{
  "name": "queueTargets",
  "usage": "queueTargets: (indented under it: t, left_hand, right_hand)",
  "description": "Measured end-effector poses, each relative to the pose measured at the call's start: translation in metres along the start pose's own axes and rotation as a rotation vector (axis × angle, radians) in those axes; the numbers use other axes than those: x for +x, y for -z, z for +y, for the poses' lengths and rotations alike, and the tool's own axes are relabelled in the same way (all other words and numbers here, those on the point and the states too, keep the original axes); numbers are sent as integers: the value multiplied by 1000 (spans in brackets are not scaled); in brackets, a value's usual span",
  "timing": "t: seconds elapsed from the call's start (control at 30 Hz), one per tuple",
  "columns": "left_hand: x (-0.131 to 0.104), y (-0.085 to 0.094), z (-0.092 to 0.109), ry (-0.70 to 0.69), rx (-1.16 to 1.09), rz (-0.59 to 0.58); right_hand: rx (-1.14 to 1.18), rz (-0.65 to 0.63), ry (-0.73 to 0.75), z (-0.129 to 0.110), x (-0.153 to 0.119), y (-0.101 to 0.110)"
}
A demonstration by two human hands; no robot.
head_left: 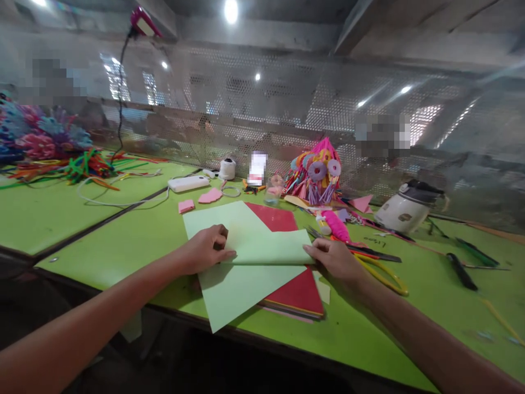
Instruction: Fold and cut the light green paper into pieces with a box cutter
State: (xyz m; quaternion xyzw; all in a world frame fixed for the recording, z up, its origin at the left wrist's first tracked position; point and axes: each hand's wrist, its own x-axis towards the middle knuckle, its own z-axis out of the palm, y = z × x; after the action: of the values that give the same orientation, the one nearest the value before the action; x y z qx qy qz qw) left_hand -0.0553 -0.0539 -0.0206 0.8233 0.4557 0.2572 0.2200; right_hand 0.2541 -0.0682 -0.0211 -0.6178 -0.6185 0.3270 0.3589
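I'm watching left hand pinching the pale green sheet (partly folded) | right hand pinching its right end | sheet lying across the red-topped paper stack

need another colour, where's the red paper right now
In the head view, the red paper is near the centre, partly covered by the pale green sheet, left of the right hand.

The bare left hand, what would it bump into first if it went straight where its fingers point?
The left hand already touches the folded, pale green paper sheet. Straight along it, the next thing is probably the bare right hand, though depth is hard to judge.
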Motion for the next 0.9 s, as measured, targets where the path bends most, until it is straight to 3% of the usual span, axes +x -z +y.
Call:
queueTargets:
  t: [0.37, 0.6, 0.9]
  left_hand:
    - [-4, 1, 4, 30, 3, -17]
    - [-6, 6, 4, 61, -20, -50]
    - [-6, 13, -1, 91, -35, -38]
  right_hand:
    - [-292, 41, 81, -3, -1, 0]
    - [-307, 1, 27, -8, 0, -1]
    - [-424, 69, 175, -6, 10, -9]
